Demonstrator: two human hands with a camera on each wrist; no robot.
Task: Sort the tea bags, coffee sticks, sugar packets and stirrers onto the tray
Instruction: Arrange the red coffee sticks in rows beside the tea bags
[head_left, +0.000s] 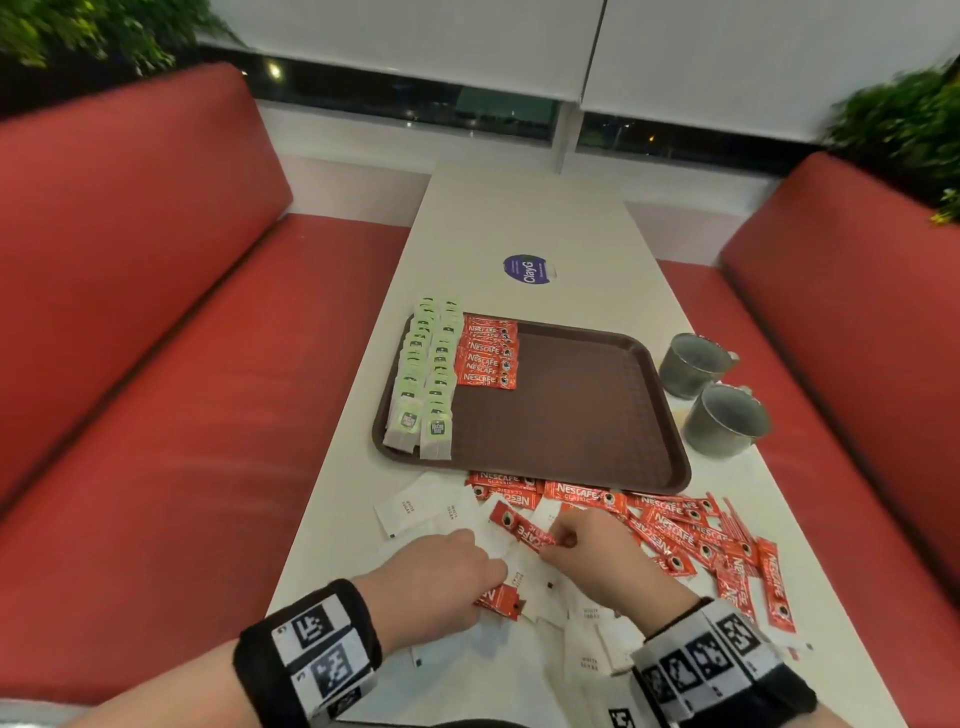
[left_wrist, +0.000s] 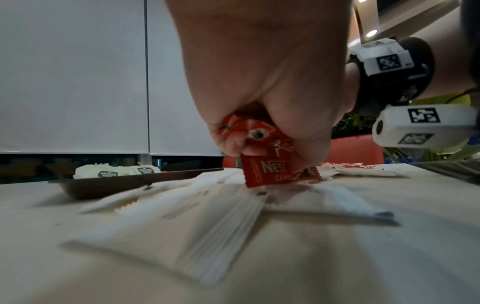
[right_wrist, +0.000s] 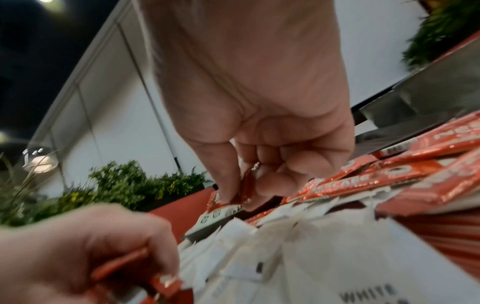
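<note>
Stirrers I can't make out w/ certainty; my left hand (head_left: 441, 577) grips a coffee stick (left_wrist: 270, 172); right hand (head_left: 597, 551) pinches another stick (head_left: 522, 525), both knuckles-up over sugar packets (head_left: 587, 649).

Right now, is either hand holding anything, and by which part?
Each holds a red coffee stick. The left hand grips its stick at one end; the right hand pinches the near end of another.

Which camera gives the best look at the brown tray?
The head view: it shows the whole tray from above, with tea bags and coffee sticks lined up at its left end. The left wrist view catches only its near rim edge-on. In the right wrist view I cannot make it out.
</note>
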